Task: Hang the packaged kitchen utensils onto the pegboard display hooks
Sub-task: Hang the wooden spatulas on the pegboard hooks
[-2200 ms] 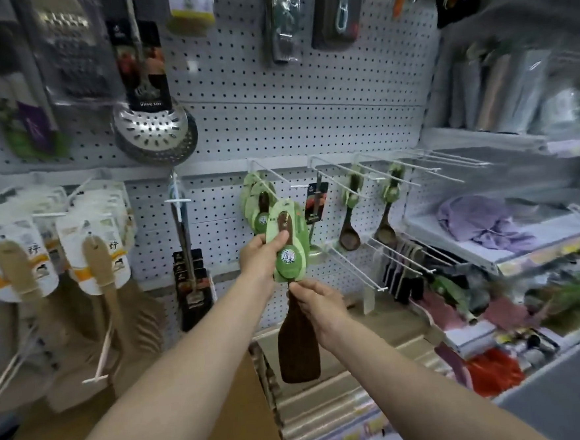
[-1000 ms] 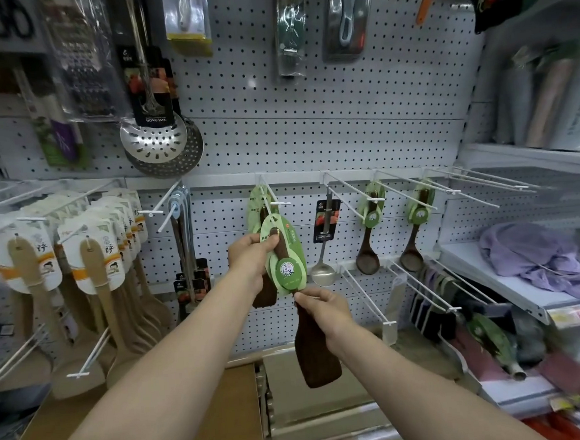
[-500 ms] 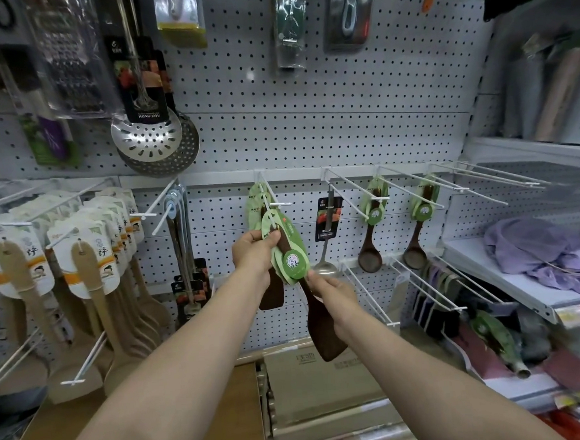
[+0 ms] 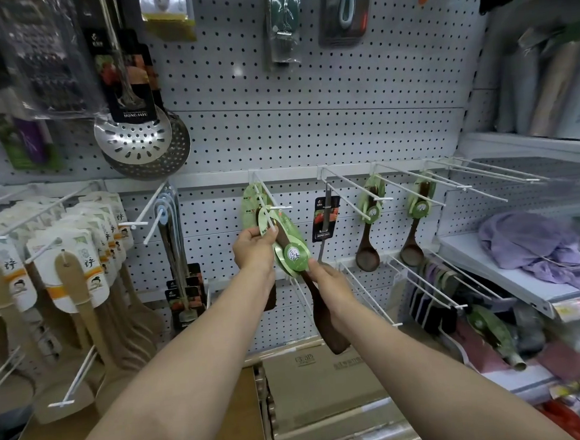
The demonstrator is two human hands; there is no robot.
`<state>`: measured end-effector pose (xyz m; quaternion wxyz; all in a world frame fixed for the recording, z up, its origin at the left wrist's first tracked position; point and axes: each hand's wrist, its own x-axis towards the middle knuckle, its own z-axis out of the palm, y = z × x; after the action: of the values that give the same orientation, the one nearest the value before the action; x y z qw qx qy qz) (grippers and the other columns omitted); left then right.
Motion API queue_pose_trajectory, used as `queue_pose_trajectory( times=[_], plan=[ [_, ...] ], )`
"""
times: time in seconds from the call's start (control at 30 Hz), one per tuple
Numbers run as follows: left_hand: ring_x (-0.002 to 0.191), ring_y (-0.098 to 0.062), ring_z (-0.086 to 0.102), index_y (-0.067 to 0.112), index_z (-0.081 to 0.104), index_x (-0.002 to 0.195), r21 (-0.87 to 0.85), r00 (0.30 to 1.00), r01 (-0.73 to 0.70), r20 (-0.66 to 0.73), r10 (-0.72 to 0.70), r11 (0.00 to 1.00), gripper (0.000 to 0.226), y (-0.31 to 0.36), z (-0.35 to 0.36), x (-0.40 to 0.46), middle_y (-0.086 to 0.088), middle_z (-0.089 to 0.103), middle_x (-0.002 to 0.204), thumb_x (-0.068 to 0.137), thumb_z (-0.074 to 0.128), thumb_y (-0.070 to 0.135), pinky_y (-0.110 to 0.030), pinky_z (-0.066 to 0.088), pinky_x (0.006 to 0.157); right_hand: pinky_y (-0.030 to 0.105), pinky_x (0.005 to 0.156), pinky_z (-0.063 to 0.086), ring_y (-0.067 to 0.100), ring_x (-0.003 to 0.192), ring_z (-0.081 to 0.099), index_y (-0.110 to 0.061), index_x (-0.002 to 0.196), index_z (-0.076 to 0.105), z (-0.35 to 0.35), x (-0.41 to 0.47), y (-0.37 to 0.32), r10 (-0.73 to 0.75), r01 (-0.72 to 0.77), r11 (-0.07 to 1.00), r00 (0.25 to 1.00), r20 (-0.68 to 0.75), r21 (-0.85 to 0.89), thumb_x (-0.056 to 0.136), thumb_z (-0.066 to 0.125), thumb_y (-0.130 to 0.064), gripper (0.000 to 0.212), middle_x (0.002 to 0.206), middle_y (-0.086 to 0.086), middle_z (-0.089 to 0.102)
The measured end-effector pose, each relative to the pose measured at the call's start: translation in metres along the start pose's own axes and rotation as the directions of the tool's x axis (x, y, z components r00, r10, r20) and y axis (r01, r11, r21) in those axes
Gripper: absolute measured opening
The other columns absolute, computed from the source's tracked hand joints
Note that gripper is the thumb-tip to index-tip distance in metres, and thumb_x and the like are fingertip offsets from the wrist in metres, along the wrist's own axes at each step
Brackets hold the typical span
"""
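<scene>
**Dark spatula at the hook**

Your left hand [image 4: 253, 250] pinches the green card [image 4: 292, 250] of the dark wooden spatula [image 4: 326, 323] at the white hook [image 4: 269, 205]; your right hand [image 4: 330, 280] grips its handle. The skimmer's [image 4: 133, 139] black card reads "HONGJIAYU".

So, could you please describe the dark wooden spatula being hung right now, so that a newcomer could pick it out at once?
Start at the white pegboard wall and find the white wire hook below the round steel skimmers. The dark wooden spatula with a green leaf-shaped card is at that hook. Unlike the hanging dark wooden spoons to its right, it is tilted and held by the left hand and right hand.
</scene>
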<state>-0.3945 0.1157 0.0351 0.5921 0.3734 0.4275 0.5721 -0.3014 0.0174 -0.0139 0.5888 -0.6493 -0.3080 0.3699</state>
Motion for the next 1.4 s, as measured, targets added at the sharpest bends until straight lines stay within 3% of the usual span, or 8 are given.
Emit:
queue_pose_trajectory(
  times=[0.23, 0.47, 0.57, 0.73, 0.87, 1.07, 1.23, 1.4],
  plan=[
    [0.086, -0.022, 0.072, 0.012, 0.067, 0.096, -0.029, 1.000, 0.007, -0.005, -0.007, 1.000, 0.015, 0.000, 0.006, 0.009, 0.000, 0.072, 0.083, 0.085, 0.077, 0.007, -0.037, 0.061, 0.081, 0.031, 0.095, 0.037, 0.017, 0.117, 0.055, -0.016, 0.132, 0.063, 0.005, 0.011, -0.004, 0.008, -0.009, 1.000, 1.000, -0.028, -0.029, 0.100, 0.052, -0.047, 0.046, 0.131, 0.001, 0.063],
    [0.069, -0.008, 0.064, 0.011, 0.066, 0.095, -0.036, 1.000, 0.007, -0.007, -0.008, 0.999, 0.014, 0.003, 0.009, 0.015, 0.003, 0.068, 0.078, 0.086, 0.076, 0.006, -0.010, 0.049, 0.049, 0.031, 0.096, 0.034, 0.020, 0.127, 0.052, -0.015, 0.139, 0.058, 0.010, 0.025, -0.007, 0.057, -0.057, 0.998, 0.998, -0.023, -0.028, 0.100, 0.048, -0.050, 0.053, 0.141, 0.004, 0.058],
    [0.067, -0.006, 0.062, 0.011, 0.067, 0.094, -0.012, 1.000, 0.008, -0.004, -0.008, 1.000, 0.012, 0.002, 0.009, 0.019, 0.004, 0.068, 0.078, 0.087, 0.075, 0.005, -0.009, 0.045, 0.045, 0.029, 0.093, 0.030, 0.016, 0.114, 0.051, -0.011, 0.139, 0.055, 0.010, 0.028, -0.007, 0.080, -0.079, 0.997, 0.996, -0.027, 0.008, 0.103, 0.044, -0.047, 0.052, 0.137, 0.006, 0.059],
    [0.071, -0.010, 0.066, 0.012, 0.067, 0.094, 0.009, 0.999, 0.019, 0.035, -0.020, 1.000, 0.012, 0.001, 0.006, 0.029, 0.003, 0.070, 0.081, 0.087, 0.074, 0.006, -0.024, 0.053, 0.062, 0.029, 0.096, 0.031, 0.015, 0.117, 0.049, -0.012, 0.143, 0.052, 0.015, 0.031, -0.005, 0.103, -0.103, 0.993, 0.995, -0.007, 0.051, 0.101, 0.047, -0.050, 0.057, 0.142, 0.004, 0.055],
    [0.072, -0.009, 0.065, 0.012, 0.067, 0.099, 0.005, 0.999, 0.017, 0.028, -0.017, 1.000, 0.015, -0.001, 0.007, 0.032, 0.000, 0.071, 0.086, 0.087, 0.075, 0.007, -0.023, 0.053, 0.061, 0.033, 0.099, 0.033, 0.018, 0.130, 0.046, -0.017, 0.145, 0.050, 0.018, 0.032, -0.007, 0.132, -0.133, 0.990, 0.991, 0.018, 0.052, 0.096, 0.050, -0.058, 0.063, 0.149, 0.005, 0.050],
    [0.083, -0.017, 0.070, 0.016, 0.069, 0.099, -0.027, 0.998, 0.048, 0.039, -0.047, 0.998, 0.017, -0.007, 0.004, 0.026, -0.005, 0.074, 0.095, 0.088, 0.073, 0.004, -0.032, 0.059, 0.077, 0.032, 0.103, 0.030, 0.019, 0.137, 0.041, -0.016, 0.149, 0.045, 0.010, 0.027, -0.011, 0.161, -0.162, 0.986, 0.986, 0.040, 0.025, 0.102, 0.043, -0.054, 0.061, 0.154, 0.006, 0.043],
    [0.085, -0.007, 0.066, 0.016, 0.067, 0.108, -0.059, 0.996, 0.076, 0.053, -0.073, 0.995, 0.023, -0.015, -0.008, 0.008, 0.004, 0.072, 0.095, 0.088, 0.075, 0.009, -0.026, 0.053, 0.082, 0.041, 0.116, 0.025, 0.024, 0.142, 0.039, -0.015, 0.149, 0.044, 0.006, 0.012, -0.007, 0.194, -0.196, 0.979, 0.980, 0.033, 0.060, 0.101, 0.043, -0.056, 0.063, 0.154, 0.006, 0.044],
    [0.110, -0.016, 0.059, 0.014, 0.063, 0.114, -0.056, 0.986, 0.168, 0.032, -0.166, 0.984, 0.030, -0.025, -0.037, -0.015, -0.003, 0.066, 0.116, 0.088, 0.076, 0.019, -0.034, 0.048, 0.099, 0.041, 0.113, 0.028, 0.023, 0.140, 0.041, -0.020, 0.144, 0.050, 0.011, -0.005, 0.005, 0.182, -0.186, 0.980, 0.981, 0.063, 0.065, 0.099, 0.046, -0.056, 0.058, 0.151, 0.003, 0.048]
  ],
)
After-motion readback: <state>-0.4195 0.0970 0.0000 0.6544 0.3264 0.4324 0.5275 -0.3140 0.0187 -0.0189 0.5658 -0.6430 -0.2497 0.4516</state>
